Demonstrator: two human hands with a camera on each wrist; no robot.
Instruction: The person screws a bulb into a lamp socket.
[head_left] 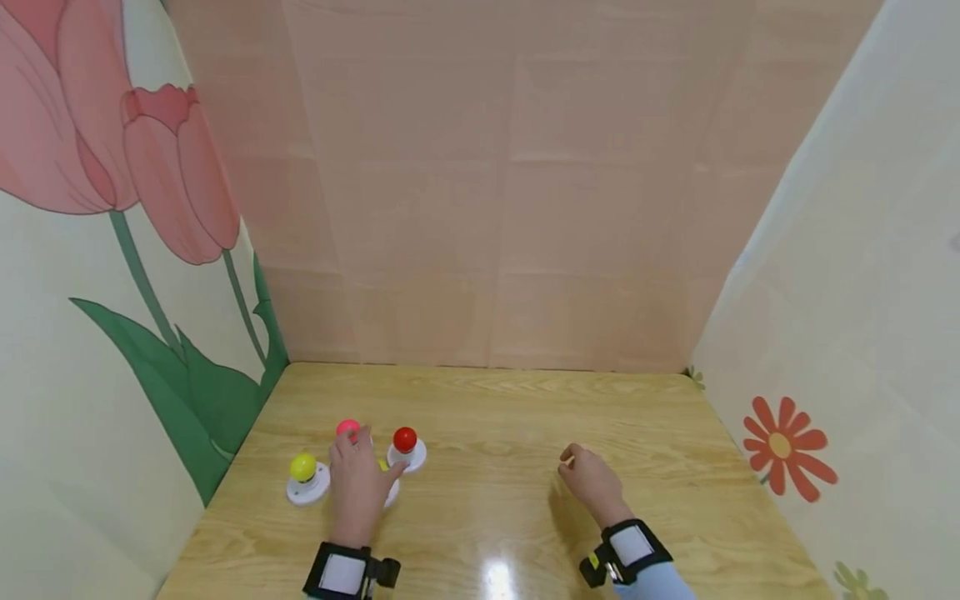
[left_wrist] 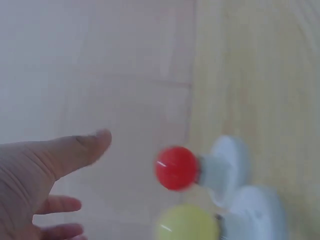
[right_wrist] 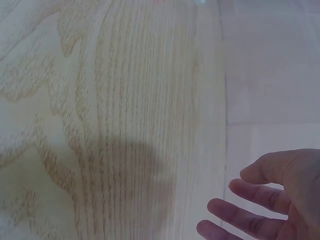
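Observation:
My left hand (head_left: 357,487) is above a cluster of small coloured bulbs in white round-based sockets, thumb apart from the fingers and nothing gripped. Close by its fingertips in the head view is a pink bulb (head_left: 348,427), partly hidden. A red bulb (head_left: 405,439) stands to its right, and a yellow bulb (head_left: 303,467) to its left. Another yellow bulb (left_wrist: 187,225) is mostly covered by the hand in the head view, but shows beside the red one in the left wrist view. Over the right half of the table, my right hand (head_left: 594,485) hovers with loosely bent fingers, holding nothing.
The wooden table (head_left: 495,433) meets a plain pinkish backdrop (head_left: 495,208) at its far edge. Side walls carry printed flowers: tulips on the left, a red-orange flower (head_left: 780,446) on the right. Each wrist wears a black strap with a camera.

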